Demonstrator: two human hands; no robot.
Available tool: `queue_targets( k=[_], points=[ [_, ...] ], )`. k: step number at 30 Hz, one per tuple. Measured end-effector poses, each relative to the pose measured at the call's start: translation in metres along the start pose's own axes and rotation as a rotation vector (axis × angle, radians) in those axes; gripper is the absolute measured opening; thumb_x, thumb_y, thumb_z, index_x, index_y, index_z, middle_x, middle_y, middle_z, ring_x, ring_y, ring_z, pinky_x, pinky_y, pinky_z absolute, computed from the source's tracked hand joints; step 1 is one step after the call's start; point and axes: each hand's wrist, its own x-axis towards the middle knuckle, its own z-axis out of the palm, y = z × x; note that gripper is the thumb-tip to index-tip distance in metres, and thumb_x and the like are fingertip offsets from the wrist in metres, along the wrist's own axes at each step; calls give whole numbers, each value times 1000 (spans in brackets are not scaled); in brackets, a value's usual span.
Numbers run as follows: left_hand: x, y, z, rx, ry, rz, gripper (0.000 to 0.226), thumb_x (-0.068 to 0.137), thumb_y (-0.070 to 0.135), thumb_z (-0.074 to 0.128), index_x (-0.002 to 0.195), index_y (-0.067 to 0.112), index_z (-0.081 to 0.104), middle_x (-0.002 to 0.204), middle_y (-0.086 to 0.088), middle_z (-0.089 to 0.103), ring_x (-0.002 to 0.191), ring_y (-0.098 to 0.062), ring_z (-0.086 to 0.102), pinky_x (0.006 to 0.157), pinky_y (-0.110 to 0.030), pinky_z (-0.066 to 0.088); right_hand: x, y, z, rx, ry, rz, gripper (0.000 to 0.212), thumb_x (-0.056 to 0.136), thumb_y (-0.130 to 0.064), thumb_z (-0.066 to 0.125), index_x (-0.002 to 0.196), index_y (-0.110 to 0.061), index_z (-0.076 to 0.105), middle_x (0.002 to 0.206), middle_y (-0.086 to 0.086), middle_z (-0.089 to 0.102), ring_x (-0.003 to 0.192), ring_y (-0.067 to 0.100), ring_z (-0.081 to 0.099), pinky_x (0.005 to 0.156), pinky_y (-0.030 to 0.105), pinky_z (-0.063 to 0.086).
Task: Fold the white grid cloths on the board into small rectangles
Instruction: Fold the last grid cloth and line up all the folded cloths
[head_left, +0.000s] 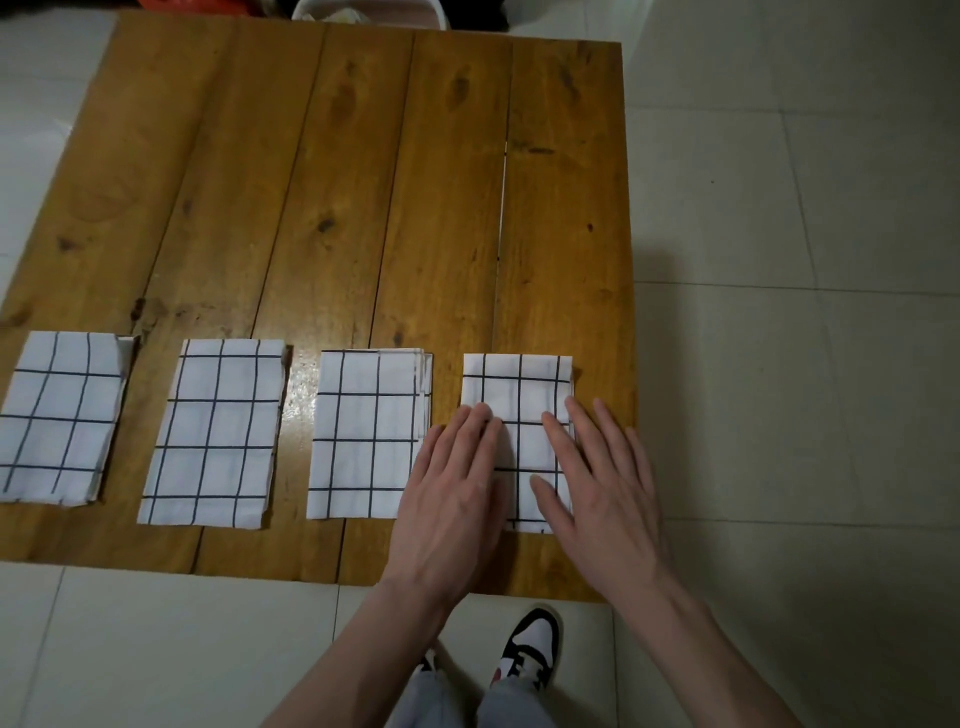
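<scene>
Several white grid cloths lie folded into small rectangles in a row along the near edge of the wooden board. From the left they are a first cloth, a second cloth, a third cloth and a rightmost cloth. My left hand lies flat with straight fingers on the left side of the rightmost cloth. On that cloth's right side my right hand presses down flat, its fingers reaching the cloth's right edge.
The board's right edge runs just beside the rightmost cloth, with pale floor tiles beyond. A white basin shows past the far edge. My shoes stand on the floor below the near edge.
</scene>
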Motion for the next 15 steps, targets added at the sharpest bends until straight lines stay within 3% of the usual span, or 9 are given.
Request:
queue_targets(
  k=[7,13,15],
  points=[
    [6,-7,-2,16,0,-22,59,108,38,37,159,9,38,167,-12,38,158,-27,28,128,-47,26,13,-8,-1,-18,15,-9,63,104,-51,42,161,-26,33,171,3,27,160,23,17,127,50,22],
    [1,1,2,9,-18,-34,62,106,33,56,160,10,36,168,-11,34,159,-26,24,128,-48,26,1,-6,0,-29,15,15,65,103,-55,40,162,-27,33,171,1,25,159,24,18,125,52,28],
    [-2,2,2,-1,-26,-24,58,109,35,48,161,11,35,169,-11,33,160,-25,23,129,-47,25,-3,-5,1,-34,29,18,65,103,-55,40,162,-27,33,171,1,26,159,24,20,125,52,28]
  ],
)
